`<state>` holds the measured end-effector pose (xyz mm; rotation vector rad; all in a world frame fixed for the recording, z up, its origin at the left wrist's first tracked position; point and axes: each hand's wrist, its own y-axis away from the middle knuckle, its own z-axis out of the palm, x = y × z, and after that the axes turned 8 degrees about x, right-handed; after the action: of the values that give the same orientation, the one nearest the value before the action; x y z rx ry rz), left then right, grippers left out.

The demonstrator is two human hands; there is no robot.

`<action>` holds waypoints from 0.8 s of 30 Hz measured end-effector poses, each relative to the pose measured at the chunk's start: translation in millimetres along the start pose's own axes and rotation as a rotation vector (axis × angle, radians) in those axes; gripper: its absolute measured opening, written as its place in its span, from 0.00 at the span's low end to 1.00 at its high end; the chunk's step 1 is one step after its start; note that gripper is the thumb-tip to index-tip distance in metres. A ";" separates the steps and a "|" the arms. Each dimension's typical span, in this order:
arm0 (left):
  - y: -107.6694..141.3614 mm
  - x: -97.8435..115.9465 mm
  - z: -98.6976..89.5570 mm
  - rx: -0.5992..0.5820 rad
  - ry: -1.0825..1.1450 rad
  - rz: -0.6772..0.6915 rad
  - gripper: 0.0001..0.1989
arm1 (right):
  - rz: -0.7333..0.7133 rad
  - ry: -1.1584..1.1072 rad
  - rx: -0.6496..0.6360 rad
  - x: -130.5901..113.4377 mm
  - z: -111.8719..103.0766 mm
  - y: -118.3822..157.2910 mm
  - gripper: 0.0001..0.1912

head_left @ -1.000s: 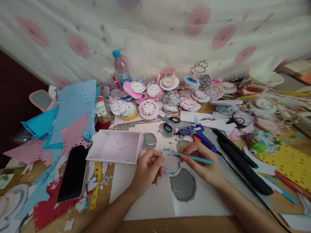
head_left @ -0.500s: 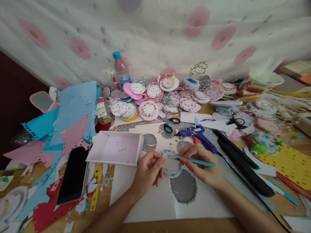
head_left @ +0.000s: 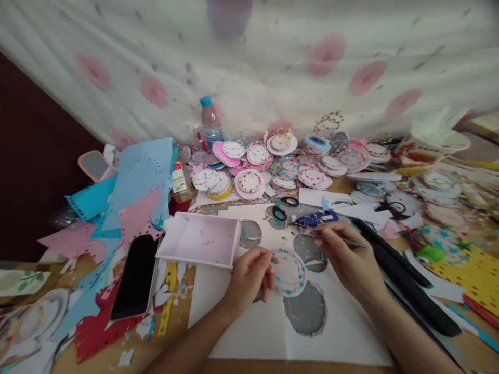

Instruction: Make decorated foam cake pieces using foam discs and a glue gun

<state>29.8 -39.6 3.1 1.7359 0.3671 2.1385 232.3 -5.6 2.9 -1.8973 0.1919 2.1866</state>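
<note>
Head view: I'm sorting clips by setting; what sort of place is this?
Probably a craft workspace: there's a punched light-blue paper sheet, a blue plastic glue gun and heaped round white dot-trimmed discs.

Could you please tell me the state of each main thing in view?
Left hand: gripping the dotted disc
Dotted disc: held by its left edge
Right hand: pinching a slim tool
Box: open, pink bits inside
Bottle: upright, capped
Phone: lying down, screen dark
Glue gun: lying down, partly hidden
</note>
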 end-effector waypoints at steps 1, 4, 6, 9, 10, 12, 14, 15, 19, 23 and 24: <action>-0.4 -0.5 -0.2 -0.002 0.013 0.004 0.20 | 0.039 -0.030 -0.023 -3.9 2.5 -3.7 0.08; -0.6 -2.6 -0.7 -0.019 0.039 0.017 0.21 | 0.070 -0.010 -0.126 -21.7 17.4 -12.2 0.12; 0.4 -4.1 -0.7 -0.029 0.040 0.026 0.22 | -0.008 0.067 -0.206 -35.4 33.7 -15.6 0.10; 2.4 -6.2 -0.4 -0.032 0.028 0.072 0.22 | -0.168 0.248 -0.372 -51.8 66.5 -20.0 0.08; 2.9 -7.1 -0.5 -0.032 0.025 0.094 0.22 | -0.211 0.315 -0.436 -55.1 78.3 -22.0 0.08; 3.1 -9.5 -1.1 -0.026 0.017 0.140 0.20 | -0.273 0.404 -0.558 -58.3 100.5 -27.7 0.08; 2.5 -12.1 -1.9 -0.011 0.003 0.175 0.18 | -0.299 0.453 -0.637 -58.3 117.7 -35.4 0.08; 2.0 -13.1 -2.3 -0.002 -0.007 0.188 0.18 | -0.302 0.470 -0.659 -57.9 123.6 -39.7 0.08; 1.2 -15.1 -2.2 0.023 -0.032 0.232 0.13 | -0.334 0.502 -0.636 -57.7 131.4 -54.1 0.10; 3.5 -15.6 -0.3 0.023 -0.107 0.307 0.09 | -0.399 0.525 -0.630 -58.9 126.8 -58.9 0.11; 4.5 -15.8 0.0 0.016 -0.141 0.321 0.08 | -0.405 0.533 -0.645 -58.9 125.4 -58.7 0.10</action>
<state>32.1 -50.5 -8.9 2.0580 0.0697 2.2086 135.6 77.2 83.0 -2.5296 -0.8294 1.5346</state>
